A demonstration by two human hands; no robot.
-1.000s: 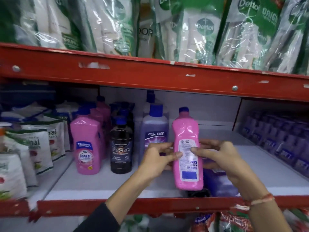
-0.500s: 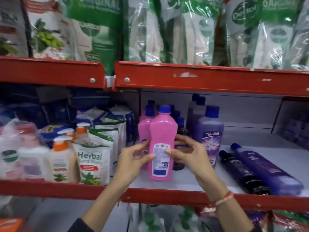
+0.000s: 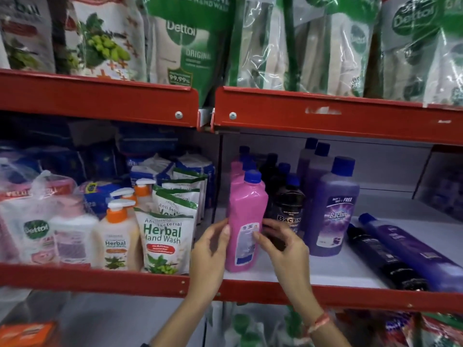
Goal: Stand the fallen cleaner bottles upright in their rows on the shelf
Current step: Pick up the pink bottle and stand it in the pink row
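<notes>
Where hands meet, crowding Bactin bottles.

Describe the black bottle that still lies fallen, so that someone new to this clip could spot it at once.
Find the white shelf board behind the lower red steel rail, in the right-hand bay. At its right end two bottles lie flat, side by side, caps pointing back. The fallen black plastic bottle is the left one, beside the fallen purple plastic bottle; the other black bottles stand upright.
</notes>
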